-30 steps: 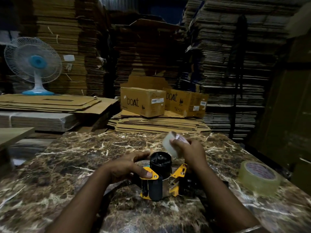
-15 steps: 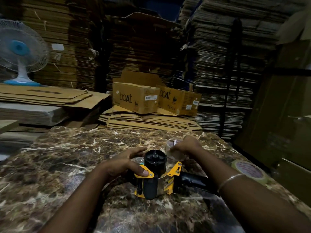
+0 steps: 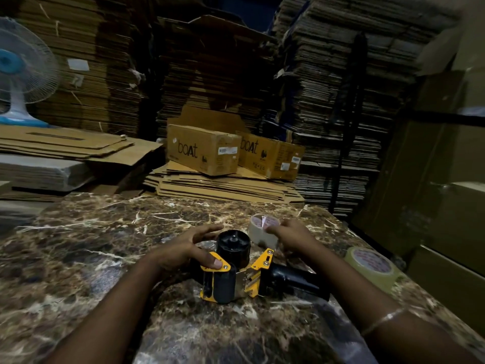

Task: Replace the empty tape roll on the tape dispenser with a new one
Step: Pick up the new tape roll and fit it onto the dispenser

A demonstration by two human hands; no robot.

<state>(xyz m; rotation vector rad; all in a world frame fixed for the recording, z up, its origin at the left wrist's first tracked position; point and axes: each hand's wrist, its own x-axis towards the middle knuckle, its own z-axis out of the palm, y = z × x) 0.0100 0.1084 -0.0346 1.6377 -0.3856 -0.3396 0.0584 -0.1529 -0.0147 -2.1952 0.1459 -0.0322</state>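
Now the empty roll (image 3: 263,231), which a sec ago the right hand (image 3: 290,235) held up in the air above the dispenser (image 3: 245,274), is down on the marble table (image 3: 86,248) just behind and to the right of the spindle (image 3: 233,245), w/ the fingers closed over its top edge; whether they're letting go can't be told. That leaves the black spindle bare, so removal looks done and the next step is prob fetching the new roll (image 3: 372,264), which lies flat near the table's right edge, well apart from the hands. The left hand (image 3: 189,248) hasn't moved: thumb pressed on the yellow frame by the roller, other fingers spread open around the spindle's far side w/o gripping it. The dispenser lies on its side mid-table, in front of the person; its long axis runs left-right, black handle pointing right toward the new roll, roller end to the left, spindle sticking straight up
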